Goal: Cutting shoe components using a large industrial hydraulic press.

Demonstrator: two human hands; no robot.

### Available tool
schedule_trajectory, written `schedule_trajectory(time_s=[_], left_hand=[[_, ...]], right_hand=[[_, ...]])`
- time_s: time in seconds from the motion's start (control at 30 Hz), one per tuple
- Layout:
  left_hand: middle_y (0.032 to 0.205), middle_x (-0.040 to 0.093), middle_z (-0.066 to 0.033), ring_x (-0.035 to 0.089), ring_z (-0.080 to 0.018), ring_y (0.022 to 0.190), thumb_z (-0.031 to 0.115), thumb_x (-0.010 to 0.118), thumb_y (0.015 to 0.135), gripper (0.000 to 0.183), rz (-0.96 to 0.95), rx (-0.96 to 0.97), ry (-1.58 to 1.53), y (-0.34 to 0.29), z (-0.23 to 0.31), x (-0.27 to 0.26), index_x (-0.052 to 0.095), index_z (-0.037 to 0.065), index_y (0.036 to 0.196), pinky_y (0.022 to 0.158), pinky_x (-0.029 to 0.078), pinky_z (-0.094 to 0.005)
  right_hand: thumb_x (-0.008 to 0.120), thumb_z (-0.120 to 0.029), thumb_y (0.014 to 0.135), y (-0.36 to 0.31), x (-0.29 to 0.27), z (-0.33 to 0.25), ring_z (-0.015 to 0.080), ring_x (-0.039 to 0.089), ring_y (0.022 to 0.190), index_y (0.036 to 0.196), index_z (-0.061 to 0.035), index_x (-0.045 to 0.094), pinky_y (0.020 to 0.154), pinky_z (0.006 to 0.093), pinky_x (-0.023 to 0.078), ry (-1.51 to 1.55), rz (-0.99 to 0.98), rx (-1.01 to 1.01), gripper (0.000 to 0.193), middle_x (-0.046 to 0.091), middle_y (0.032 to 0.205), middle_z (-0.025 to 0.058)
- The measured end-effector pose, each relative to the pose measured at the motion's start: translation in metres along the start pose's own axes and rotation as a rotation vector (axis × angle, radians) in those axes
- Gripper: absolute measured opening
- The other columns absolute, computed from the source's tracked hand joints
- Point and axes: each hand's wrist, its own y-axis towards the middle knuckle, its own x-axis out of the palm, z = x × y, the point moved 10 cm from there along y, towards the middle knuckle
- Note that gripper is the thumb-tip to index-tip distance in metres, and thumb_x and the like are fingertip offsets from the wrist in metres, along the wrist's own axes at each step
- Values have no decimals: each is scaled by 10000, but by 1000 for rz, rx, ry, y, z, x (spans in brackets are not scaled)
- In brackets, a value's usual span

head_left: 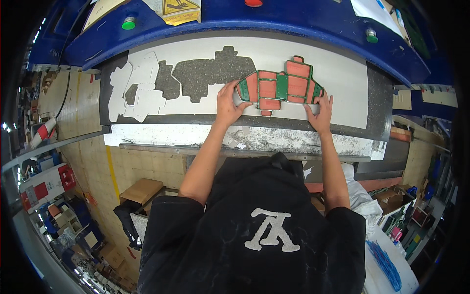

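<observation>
A cutting die with a green frame and pinkish-red pads lies on a white sheet. My left hand grips its left end, thumb at the near edge and fingers round the side. At the other end, my right hand holds the die's right corner between thumb and fingers. Left of the die, the sheet has die-shaped cut-outs that show a dark speckled surface beneath. Further left, white cut pieces with several flaps lie overlapping.
A blue machine beam spans the far side, with a green button at left and another green button at right. A worn white ledge runs along the near edge. A cardboard box stands below left.
</observation>
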Motion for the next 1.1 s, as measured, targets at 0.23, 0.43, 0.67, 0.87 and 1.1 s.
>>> schedule_trajectory(time_s=[0.23, 0.43, 0.67, 0.87, 1.1], left_hand=[[1419, 645, -196, 566, -436, 1359, 275, 997, 660, 935, -9, -16, -27, -2, -6, 1, 569, 84, 1470, 1177, 422, -516], [1459, 608, -189, 546, -427, 1374, 228, 915, 737, 834, -67, -74, -108, -10, -9, 0, 551, 70, 1470, 1168, 407, -533], [1453, 629, -150, 566, -373, 1367, 130, 857, 699, 831, -118, -129, -105, -4, -15, 0, 571, 88, 1478, 1168, 424, -510], [1426, 655, -134, 591, -360, 1348, 128, 839, 692, 810, -103, -103, -120, 3, -15, 4, 590, 84, 1461, 1151, 441, -502], [1436, 650, -131, 587, -356, 1351, 150, 853, 690, 819, -103, -116, -112, 1, -13, 2, 589, 94, 1464, 1158, 433, -498]], right_hand=[[848, -228, 841, -3, 8, 10, 511, 448, 1488, 1011, -67, 547, 1263, 696, 161, -18, -61, 15, 381, 531, 1511, 357], [813, -244, 860, -18, 11, 16, 540, 418, 1502, 930, -74, 481, 1269, 705, 108, -25, -117, 48, 379, 479, 1553, 386], [796, -176, 884, -17, 12, 13, 498, 505, 1407, 1046, -55, 484, 1313, 668, 66, -20, -125, 5, 372, 604, 1318, 307], [794, -173, 889, -24, 11, 36, 499, 464, 1462, 1043, -50, 487, 1317, 648, 40, 2, -155, 68, 366, 629, 1256, 302], [800, -167, 885, -15, 11, 21, 492, 475, 1450, 1015, -44, 485, 1319, 626, 44, 29, -125, 64, 363, 634, 1222, 295]])
